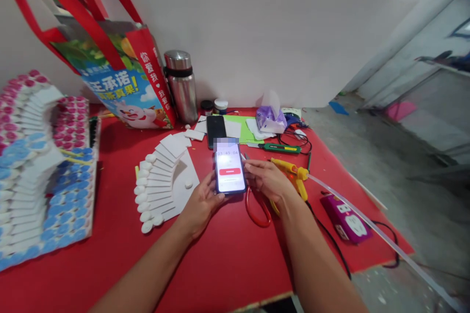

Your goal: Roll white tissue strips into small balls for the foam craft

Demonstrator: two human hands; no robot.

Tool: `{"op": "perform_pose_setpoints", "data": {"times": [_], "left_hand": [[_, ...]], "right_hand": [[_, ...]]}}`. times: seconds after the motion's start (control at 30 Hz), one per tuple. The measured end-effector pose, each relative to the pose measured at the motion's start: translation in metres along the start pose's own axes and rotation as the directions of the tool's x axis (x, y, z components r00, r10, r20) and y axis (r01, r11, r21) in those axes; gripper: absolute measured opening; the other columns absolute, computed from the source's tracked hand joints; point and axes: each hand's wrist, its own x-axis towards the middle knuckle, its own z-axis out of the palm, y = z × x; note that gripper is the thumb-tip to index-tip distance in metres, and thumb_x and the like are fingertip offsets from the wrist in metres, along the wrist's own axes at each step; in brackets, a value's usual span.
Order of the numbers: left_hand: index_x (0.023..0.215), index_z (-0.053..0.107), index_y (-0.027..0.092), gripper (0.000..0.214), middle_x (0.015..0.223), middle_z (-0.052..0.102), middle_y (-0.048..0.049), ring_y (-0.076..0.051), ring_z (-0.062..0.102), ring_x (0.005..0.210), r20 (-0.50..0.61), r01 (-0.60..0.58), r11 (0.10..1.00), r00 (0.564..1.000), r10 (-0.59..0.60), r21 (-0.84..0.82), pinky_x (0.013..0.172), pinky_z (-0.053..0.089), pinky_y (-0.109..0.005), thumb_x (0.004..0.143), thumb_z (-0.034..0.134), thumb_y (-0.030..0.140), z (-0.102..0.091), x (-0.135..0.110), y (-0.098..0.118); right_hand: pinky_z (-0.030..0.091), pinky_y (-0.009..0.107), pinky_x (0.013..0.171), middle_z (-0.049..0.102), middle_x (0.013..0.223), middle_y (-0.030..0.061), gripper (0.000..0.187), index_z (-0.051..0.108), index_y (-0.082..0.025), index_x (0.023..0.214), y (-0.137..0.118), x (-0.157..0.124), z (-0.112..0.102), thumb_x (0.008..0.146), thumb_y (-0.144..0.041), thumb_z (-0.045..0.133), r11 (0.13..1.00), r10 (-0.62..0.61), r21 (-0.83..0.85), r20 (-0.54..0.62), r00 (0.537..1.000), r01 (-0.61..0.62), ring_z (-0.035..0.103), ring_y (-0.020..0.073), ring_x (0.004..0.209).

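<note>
A lit smartphone [230, 176] is held between both hands over the red table [220, 254]; its screen shows a timer-like readout and a red button. My left hand [203, 203] grips its lower left edge, thumb at the bottom corner. My right hand [266, 176] has its fingers on the right edge. Just behind lies a second, dark phone [216, 127]. Red-handled scissors or pliers [258, 212] lie beside my right hand, partly hidden. Near that wrist is a yellow glue gun [303, 173] with a long clear glue stick [367, 225]. A white stepped fan-shaped piece [165, 171] lies to the left.
At the left stand pieces covered in blue [69, 205] and pink discs [75, 122]. Behind are a shopping bag [128, 88], a steel flask [182, 88] and small jars [220, 105]. A green cutter [281, 148], purple tissue pack [270, 118] and purple box [347, 220] lie right, with cables.
</note>
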Motion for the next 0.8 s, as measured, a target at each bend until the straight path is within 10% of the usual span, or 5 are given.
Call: {"op": "perform_pose_setpoints", "data": {"times": [0.5,0.8], "left_hand": [[0.156,0.044,0.025,0.079,0.159,0.046,-0.0145,-0.037,0.047,0.144,0.097,-0.126,0.992,0.988,0.123,0.028,0.116,0.043,-0.054,0.085,0.079,0.026,-0.004,0.006,0.001],[0.156,0.037,0.026,0.082,0.133,0.058,-0.0149,-0.031,0.067,0.121,0.032,-0.068,0.99,0.997,0.064,0.124,0.111,0.046,-0.053,0.085,0.078,0.031,-0.003,-0.001,-0.003]], "right_hand": [[0.054,0.029,0.056,0.071,0.065,0.0048,0.03,0.079,-0.016,0.082,0.004,0.005,0.023,0.058,-0.028,0.091,0.986,-0.141,0.073,-0.131,0.981,0.151,0.061,0.0146,0.053],[0.056,0.031,0.066,0.073,0.064,0.0015,0.015,0.075,-0.015,0.079,-0.024,0.063,0.008,0.065,-0.018,0.072,0.924,-0.383,-0.156,-0.352,0.854,0.35,0.067,0.0168,0.061]]}}
